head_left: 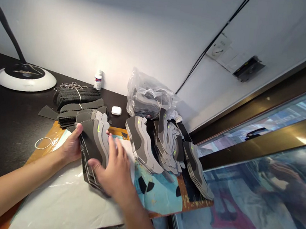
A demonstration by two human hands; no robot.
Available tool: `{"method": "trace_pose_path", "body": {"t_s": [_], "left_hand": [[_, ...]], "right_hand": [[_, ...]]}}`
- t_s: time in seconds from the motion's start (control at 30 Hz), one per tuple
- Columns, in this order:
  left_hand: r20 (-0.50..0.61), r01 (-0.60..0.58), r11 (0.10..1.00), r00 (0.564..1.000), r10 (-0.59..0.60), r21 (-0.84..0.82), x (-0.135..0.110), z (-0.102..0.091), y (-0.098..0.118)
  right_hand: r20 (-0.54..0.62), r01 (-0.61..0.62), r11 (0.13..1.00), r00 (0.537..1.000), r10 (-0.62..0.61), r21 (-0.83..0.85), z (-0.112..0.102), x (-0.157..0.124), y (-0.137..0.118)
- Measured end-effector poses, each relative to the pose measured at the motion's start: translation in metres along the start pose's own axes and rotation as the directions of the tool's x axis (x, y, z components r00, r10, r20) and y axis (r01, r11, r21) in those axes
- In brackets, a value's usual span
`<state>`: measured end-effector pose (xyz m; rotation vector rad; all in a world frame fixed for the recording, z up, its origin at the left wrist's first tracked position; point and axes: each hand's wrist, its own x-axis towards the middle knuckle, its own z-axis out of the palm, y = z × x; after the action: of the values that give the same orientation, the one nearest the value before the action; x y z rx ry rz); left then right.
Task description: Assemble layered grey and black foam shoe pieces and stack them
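A stack of shoe upper pieces (92, 140), black and grey in wavy bands with a small yellow-green swoosh, is held upright above the white sheet. My left hand (72, 148) is closed around its left edge, thumb in front. At the stack's right side my right hand (118, 174) is open with fingers stretched out. Its thumb reaches over the front of the pieces; whether it presses on them I cannot tell. Just right of my hands lies another stack of similar uppers (143, 145), with a fanned pile of uppers (167, 142) beyond it.
More uppers (198, 169) lie at the board's right edge, near a glass pane (254, 203). Banded black pieces (76, 98), a small bottle (98, 80), a white case (116, 110) and a plastic bag (151, 93) stand behind. A lamp base (25, 77) and rubber band (43, 143) are left.
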<state>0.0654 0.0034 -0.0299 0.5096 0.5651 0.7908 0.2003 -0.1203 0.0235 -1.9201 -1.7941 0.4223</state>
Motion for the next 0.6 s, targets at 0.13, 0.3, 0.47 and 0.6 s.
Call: {"method": "trace_pose_path", "body": {"t_s": [0.13,0.3,0.47,0.6], "left_hand": [[-0.034,0.057,0.998,0.998,-0.057,0.010,-0.003,0.007,0.000],[-0.074,0.061,0.998,0.995,-0.063,-0.029,-0.005,0.009,0.001],[0.031,0.086,0.995,0.996,-0.085,-0.045,0.000,-0.006,-0.007],[0.187,0.077,0.995,0.980,-0.064,-0.061,0.008,-0.014,-0.012]], "right_hand": [[-0.157,0.173,0.985,0.972,-0.173,-0.012,-0.029,0.073,-0.006],[0.125,0.339,0.940,0.935,-0.332,-0.035,-0.019,0.151,-0.019],[0.204,0.352,0.935,0.920,-0.334,-0.054,-0.002,0.142,-0.019],[0.131,0.314,0.929,0.947,-0.293,-0.196,0.008,0.130,-0.020]]}}
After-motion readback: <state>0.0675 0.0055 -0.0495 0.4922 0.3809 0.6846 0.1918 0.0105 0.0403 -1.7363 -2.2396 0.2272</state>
